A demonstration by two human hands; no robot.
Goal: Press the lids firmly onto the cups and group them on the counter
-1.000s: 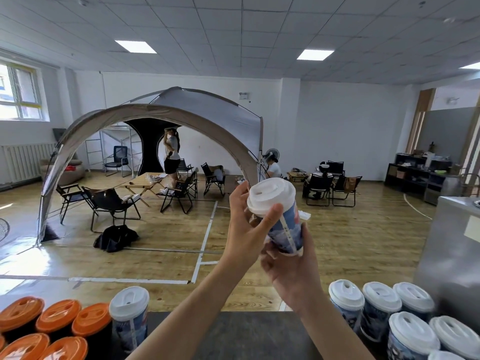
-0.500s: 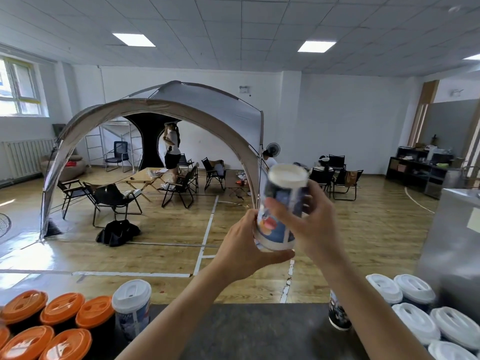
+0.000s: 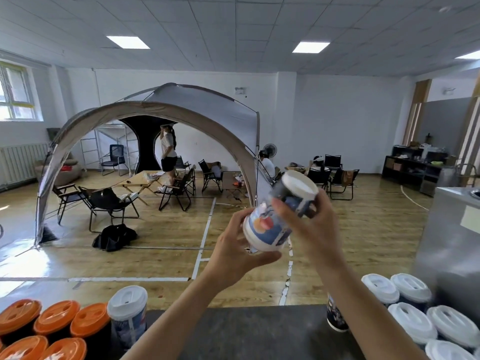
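Note:
I hold a blue-printed paper cup (image 3: 267, 227) in the air above the dark counter (image 3: 259, 331). It is tilted, with its white-lidded wide end down-left and its white base up-right. My left hand (image 3: 233, 245) grips the lidded end, thumb under the rim. Around the cup's body near the base curl the fingers of my right hand (image 3: 317, 229). Several white-lidded cups (image 3: 413, 320) stand grouped at the counter's right. One white-lidded cup (image 3: 127, 315) stands at the left.
Several orange-lidded dark cups (image 3: 54, 318) crowd the counter's left end. Another printed cup (image 3: 335, 318) stands partly hidden behind my right forearm. A steel cabinet (image 3: 452, 242) rises at the right. Beyond the counter lies a room with a tent, chairs and people.
The cup was upright with its lid on top; both hands have turned it over so the base now points up-right. My right hand moved from under it to around its body.

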